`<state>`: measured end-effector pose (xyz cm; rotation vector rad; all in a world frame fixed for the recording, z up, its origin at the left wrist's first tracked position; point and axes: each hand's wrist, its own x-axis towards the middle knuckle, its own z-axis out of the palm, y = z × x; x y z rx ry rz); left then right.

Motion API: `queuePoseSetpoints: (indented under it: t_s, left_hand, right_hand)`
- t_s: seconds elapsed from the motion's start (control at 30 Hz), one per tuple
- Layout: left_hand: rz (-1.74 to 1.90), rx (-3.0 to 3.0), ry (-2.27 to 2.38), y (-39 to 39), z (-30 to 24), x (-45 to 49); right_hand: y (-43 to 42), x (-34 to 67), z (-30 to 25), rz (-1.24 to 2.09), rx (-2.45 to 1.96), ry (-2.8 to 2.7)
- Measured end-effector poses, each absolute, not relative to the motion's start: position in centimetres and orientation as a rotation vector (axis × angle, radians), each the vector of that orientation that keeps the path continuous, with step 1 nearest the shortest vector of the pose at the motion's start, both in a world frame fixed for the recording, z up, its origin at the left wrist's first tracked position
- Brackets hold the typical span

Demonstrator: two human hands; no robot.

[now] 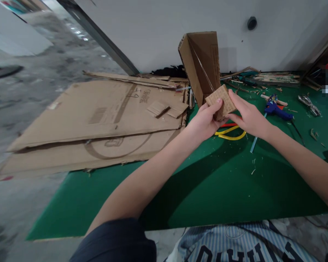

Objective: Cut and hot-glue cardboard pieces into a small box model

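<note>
A small square stack of cardboard pieces (224, 102) is held up over the green table between both my hands. My left hand (205, 122) grips it from the left, thumb lying across its face. On its right edge my right hand (248, 116) closes, thumb at the upper side and fingers below. Just behind stands a folded cardboard box piece (207, 62), open toward me, with thin shiny threads running down toward the stack. Yellow tubing (232, 137) lies on the table below my hands, beside a red strip (229, 125).
Large flat cardboard sheets (98, 105) cover the table's left side, with small cut pieces (158, 108) on top. To the right lie a blue glue gun (277, 110), a clear glue stick (253, 144) and a shiny metal tool (308, 104). Thin wood strips (276, 78) line the wall.
</note>
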<state>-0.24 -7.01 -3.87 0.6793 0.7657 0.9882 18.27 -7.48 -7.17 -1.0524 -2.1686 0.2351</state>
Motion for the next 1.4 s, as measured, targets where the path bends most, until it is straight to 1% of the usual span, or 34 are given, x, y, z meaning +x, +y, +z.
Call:
queuePoseSetpoints:
  t_s: [0.1,0.23,0.3,0.4,0.47,0.53,0.6,0.67,0.77,0.87,0.97,1.13,1.23,1.4]
  left_hand:
    - [0.96,0.659,0.838,-6.7,-3.5,-0.3]
    - [1.019,0.665,0.912,-6.4,-3.6,-0.5]
    - [0.964,0.745,0.905,-6.1,-4.1,-0.7]
    - [0.95,1.075,0.861,-5.1,-5.6,-1.2]
    - [1.082,1.412,0.81,-4.0,-6.9,-1.5]
    - [1.224,1.755,0.742,-2.9,-8.1,-1.5]
    - [1.254,1.987,0.657,-2.0,-9.1,-1.2]
    - [1.208,2.084,0.598,-1.4,-9.7,-0.5]
    - [1.122,2.059,0.581,-0.4,-10.0,1.2]
    - [1.037,2.023,0.612,0.9,-10.2,3.1]
    - [0.946,2.053,0.686,2.2,-10.5,4.6]
    - [0.73,2.025,0.957,2.6,-11.0,5.7]
    - [0.769,2.056,0.969,2.3,-11.3,5.7]
    - [0.919,2.199,0.805,2.6,-11.8,5.7]
  right_hand:
    - [-7.2,18.6,-6.6,0.295,-1.033,-2.214]
    - [-7.7,18.4,-6.1,0.312,-1.099,-2.187]
    - [-8.1,18.3,-5.7,0.344,-1.146,-2.169]
    - [-8.0,18.3,-5.4,0.469,-1.183,-2.121]
    - [-7.5,18.5,-5.7,0.569,-1.165,-2.069]
    - [-6.8,18.8,-6.1,0.589,-1.126,-2.014]
    - [-6.2,19.2,-6.4,0.502,-1.101,-1.993]
    - [-5.9,19.8,-6.3,0.366,-1.104,-2.031]
    - [-5.8,20.8,-6.1,0.161,-1.16,-2.081]
    - [-5.5,22.1,-6.4,0.031,-1.229,-2.074]
    - [-4.8,23.3,-7.4,-0.003,-1.297,-2.097]
    - [-4.0,24.1,-9.0,0.036,-1.383,-2.143]
    - [-4.0,24.1,-9.2,0.021,-1.391,-2.167]
    - [-4.2,24.0,-8.9,0.017,-1.387,-2.199]
